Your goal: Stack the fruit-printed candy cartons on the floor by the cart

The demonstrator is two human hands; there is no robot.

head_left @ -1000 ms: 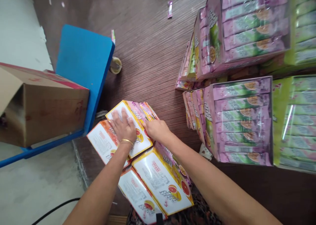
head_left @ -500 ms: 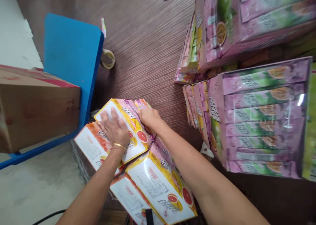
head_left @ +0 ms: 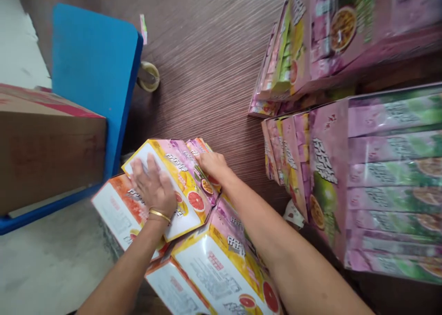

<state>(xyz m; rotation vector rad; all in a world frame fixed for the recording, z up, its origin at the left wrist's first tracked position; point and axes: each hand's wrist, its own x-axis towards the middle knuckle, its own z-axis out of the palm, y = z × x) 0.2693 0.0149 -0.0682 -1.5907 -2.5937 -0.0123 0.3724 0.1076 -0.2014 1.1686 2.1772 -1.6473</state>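
With fingers spread, my left hand (head_left: pixel 155 188) lies flat on the white side of a yellow-edged fruit-printed carton (head_left: pixel 184 179). A gold bangle circles that wrist. My right hand (head_left: pixel 214 166) is curled over the far side of the same group of cartons, its fingertips hidden. Pink and purple cartons (head_left: pixel 196 145) stand pressed together there. Below my left hand is an orange carton (head_left: pixel 117 211). Nearer to me sit another yellow carton (head_left: pixel 216 264), printed with grapefruit halves, and a second orange-edged carton (head_left: pixel 176 287).
To the right stand rows of pink display boxes (head_left: pixel 328 144) filled with wrapped sticks. A blue platform (head_left: pixel 93 52) with a caster wheel (head_left: pixel 149 77) carries a brown cardboard box (head_left: pixel 51 154) at left. A small wrapper (head_left: pixel 143 29) lies on the dark ribbed floor (head_left: pixel 207 52).
The view has shifted slightly, so the right-hand boxes appear larger and farther right. Both hands keep their places on the cartons, and more of the purple carton shows beside my right hand.
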